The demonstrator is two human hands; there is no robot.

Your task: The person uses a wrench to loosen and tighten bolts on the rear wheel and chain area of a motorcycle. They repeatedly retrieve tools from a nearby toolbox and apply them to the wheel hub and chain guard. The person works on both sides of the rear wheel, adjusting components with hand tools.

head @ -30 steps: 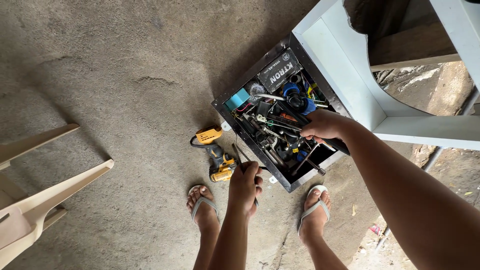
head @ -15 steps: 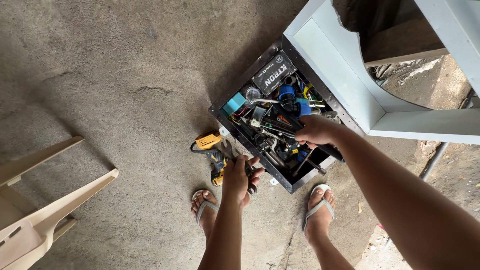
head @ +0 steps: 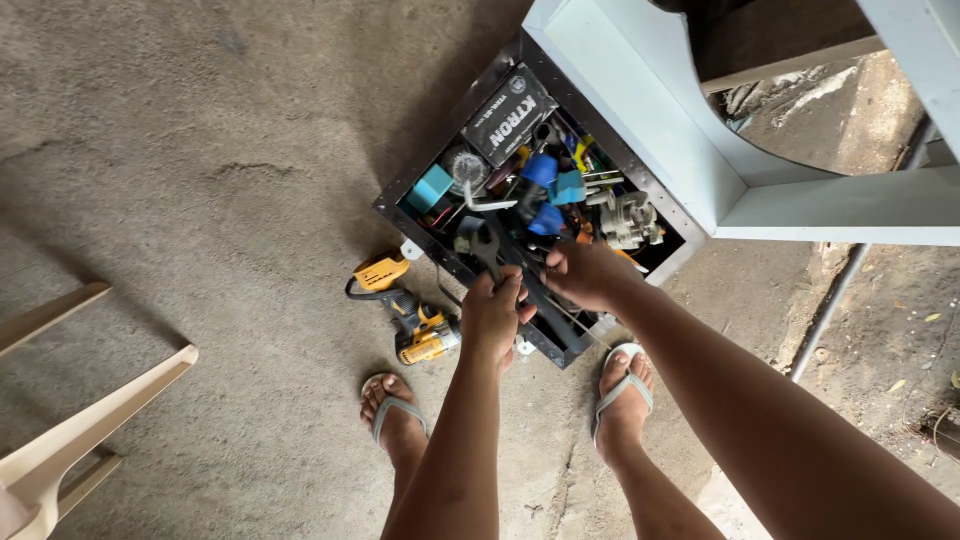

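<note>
Gripping a grey open-ended wrench (head: 487,243) at the near rim of the black toolbox (head: 400,190), the left hand (head: 492,312) should draw it straight up, while the right hand (head: 583,273), grip hidden, parts the clutter.

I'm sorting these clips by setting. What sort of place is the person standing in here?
Probably a home yard or an informal workshop area: bare concrete floor, an open toolbox crammed with tools, and a yellow cordless drill lying on the ground. Both hands are at the toolbox.
</note>
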